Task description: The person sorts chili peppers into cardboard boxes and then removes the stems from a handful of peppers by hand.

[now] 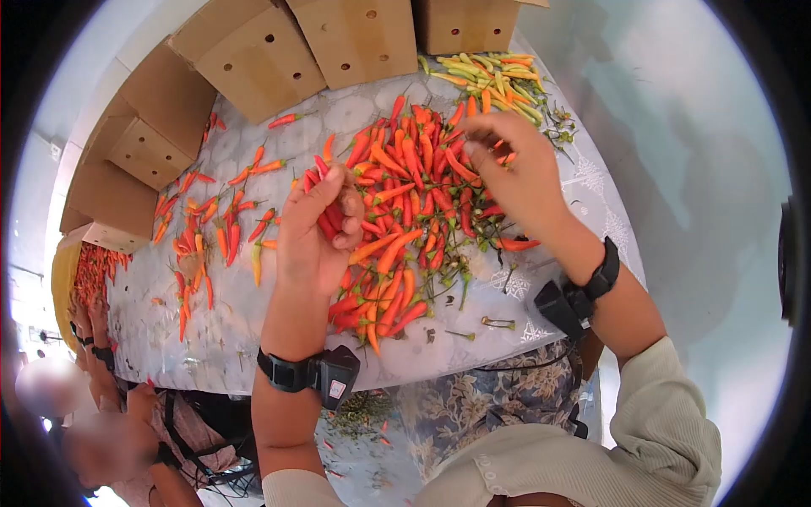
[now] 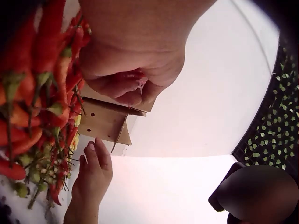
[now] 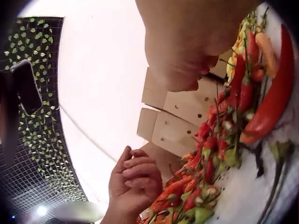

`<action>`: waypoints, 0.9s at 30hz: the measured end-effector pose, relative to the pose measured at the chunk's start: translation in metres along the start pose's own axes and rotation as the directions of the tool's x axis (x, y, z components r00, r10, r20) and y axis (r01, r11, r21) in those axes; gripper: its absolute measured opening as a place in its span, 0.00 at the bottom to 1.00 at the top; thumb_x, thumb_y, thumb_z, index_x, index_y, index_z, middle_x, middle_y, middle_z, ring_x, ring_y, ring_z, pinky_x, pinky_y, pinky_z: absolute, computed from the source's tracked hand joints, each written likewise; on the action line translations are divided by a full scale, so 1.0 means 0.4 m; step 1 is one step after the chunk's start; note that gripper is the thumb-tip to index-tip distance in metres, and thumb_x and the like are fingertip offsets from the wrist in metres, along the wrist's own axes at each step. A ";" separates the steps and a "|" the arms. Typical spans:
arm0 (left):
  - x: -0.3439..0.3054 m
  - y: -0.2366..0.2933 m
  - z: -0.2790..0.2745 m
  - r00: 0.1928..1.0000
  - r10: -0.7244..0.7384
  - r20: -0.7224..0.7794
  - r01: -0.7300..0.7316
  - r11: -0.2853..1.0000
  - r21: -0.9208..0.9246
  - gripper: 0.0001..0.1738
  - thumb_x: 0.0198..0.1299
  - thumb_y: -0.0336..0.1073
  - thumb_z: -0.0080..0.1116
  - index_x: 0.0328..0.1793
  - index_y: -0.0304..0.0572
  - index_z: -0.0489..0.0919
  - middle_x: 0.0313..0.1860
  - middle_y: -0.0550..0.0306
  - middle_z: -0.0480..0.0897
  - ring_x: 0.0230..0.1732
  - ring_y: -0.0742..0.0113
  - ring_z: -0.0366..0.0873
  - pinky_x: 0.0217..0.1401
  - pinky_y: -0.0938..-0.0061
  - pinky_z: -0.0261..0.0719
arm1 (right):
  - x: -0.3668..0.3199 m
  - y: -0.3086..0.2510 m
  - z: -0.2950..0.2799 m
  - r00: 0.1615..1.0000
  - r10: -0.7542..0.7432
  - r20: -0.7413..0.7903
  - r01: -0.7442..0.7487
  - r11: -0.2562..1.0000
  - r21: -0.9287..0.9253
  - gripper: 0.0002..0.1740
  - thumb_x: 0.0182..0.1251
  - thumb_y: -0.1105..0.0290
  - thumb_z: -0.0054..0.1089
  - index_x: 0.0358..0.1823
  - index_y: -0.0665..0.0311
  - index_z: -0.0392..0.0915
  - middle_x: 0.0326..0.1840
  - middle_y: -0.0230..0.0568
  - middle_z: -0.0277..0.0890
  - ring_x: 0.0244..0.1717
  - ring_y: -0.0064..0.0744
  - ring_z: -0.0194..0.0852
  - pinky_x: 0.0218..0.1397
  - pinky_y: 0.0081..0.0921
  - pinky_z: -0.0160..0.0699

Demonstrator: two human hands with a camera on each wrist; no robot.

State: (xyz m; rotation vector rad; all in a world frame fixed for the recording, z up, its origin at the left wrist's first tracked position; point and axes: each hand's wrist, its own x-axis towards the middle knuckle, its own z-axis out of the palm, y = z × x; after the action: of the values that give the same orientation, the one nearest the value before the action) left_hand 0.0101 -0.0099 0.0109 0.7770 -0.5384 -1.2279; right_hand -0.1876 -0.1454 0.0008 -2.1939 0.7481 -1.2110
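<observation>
My left hand (image 1: 317, 224) is over the left side of the chili heap, its fingers curled round several red chili peppers (image 1: 329, 221). One pepper tip pokes out above the thumb. In the right wrist view the same left hand (image 3: 135, 179) shows folded fingers. My right hand (image 1: 519, 173) hovers over the right side of the heap of red and orange chili peppers (image 1: 414, 156), fingers bent loosely toward it. The left wrist view shows this right hand (image 2: 93, 179) with fingers fairly straight and no pepper visible in them. Loose green stems (image 1: 460, 283) lie along the heap's near right edge.
Cardboard boxes (image 1: 253, 59) line the table's far and left sides. Yellow-green chilies (image 1: 494, 76) are piled at the far right. Scattered chilies (image 1: 203, 228) lie on the left of the patterned tablecloth (image 1: 245, 313). Another person's hands (image 1: 89, 317) work beside a further red pile (image 1: 97, 270).
</observation>
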 end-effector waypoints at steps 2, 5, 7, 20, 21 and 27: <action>-0.003 0.002 -0.008 1.000 0.001 0.016 0.000 1.000 -0.009 0.07 0.65 0.37 0.54 0.41 0.41 0.74 0.24 0.63 0.76 0.20 0.77 0.70 0.15 0.85 0.58 | 0.014 0.024 -0.008 1.000 -0.016 -0.026 0.012 0.994 -0.113 0.13 0.54 0.76 0.60 0.43 0.59 0.79 0.44 0.44 0.76 0.43 0.44 0.75 0.49 0.35 0.73; -0.005 0.005 -0.003 1.000 -0.001 -0.011 0.002 0.999 0.046 0.10 0.65 0.39 0.55 0.41 0.40 0.75 0.24 0.63 0.76 0.20 0.77 0.70 0.16 0.85 0.59 | 0.018 0.041 0.000 0.971 -0.235 0.039 0.237 0.935 -0.264 0.17 0.54 0.76 0.59 0.47 0.58 0.79 0.49 0.44 0.75 0.50 0.45 0.72 0.54 0.38 0.71; -0.008 0.005 0.028 0.995 0.044 -0.093 -0.035 0.995 0.098 0.09 0.65 0.38 0.55 0.43 0.39 0.75 0.24 0.62 0.76 0.21 0.77 0.70 0.17 0.85 0.60 | 0.021 0.021 0.018 0.925 -0.358 0.127 0.379 0.889 -0.257 0.19 0.54 0.75 0.60 0.50 0.56 0.78 0.53 0.43 0.75 0.57 0.45 0.69 0.59 0.40 0.68; 0.005 -0.004 0.004 0.990 0.052 -0.133 -0.043 0.997 0.067 0.06 0.66 0.35 0.53 0.40 0.40 0.75 0.24 0.63 0.75 0.20 0.77 0.68 0.18 0.84 0.57 | -0.015 -0.041 0.040 0.827 -0.290 0.481 0.299 0.952 0.061 0.12 0.64 0.62 0.57 0.38 0.63 0.80 0.31 0.40 0.78 0.35 0.45 0.74 0.48 0.39 0.69; 0.006 -0.005 0.004 0.990 0.050 -0.133 -0.040 0.996 0.075 0.06 0.66 0.35 0.53 0.40 0.41 0.75 0.24 0.63 0.75 0.20 0.77 0.68 0.18 0.84 0.57 | -0.012 -0.037 0.042 0.882 -0.293 0.368 0.317 0.949 -0.004 0.10 0.62 0.64 0.58 0.37 0.62 0.79 0.31 0.40 0.77 0.34 0.45 0.73 0.46 0.39 0.69; 0.004 -0.003 0.003 0.990 0.058 -0.127 -0.048 0.995 0.087 0.07 0.66 0.37 0.53 0.38 0.41 0.75 0.24 0.63 0.75 0.19 0.77 0.69 0.17 0.84 0.57 | 0.064 0.057 0.041 0.969 -0.240 0.064 0.248 0.919 -0.306 0.07 0.55 0.74 0.57 0.36 0.62 0.79 0.35 0.45 0.76 0.39 0.48 0.74 0.45 0.39 0.73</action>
State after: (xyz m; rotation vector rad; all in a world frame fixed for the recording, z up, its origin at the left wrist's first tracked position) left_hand 0.0089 -0.0118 0.0108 0.9013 -0.5041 -1.1032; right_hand -0.1670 -0.1761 -0.0071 -2.6239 0.7100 -1.2495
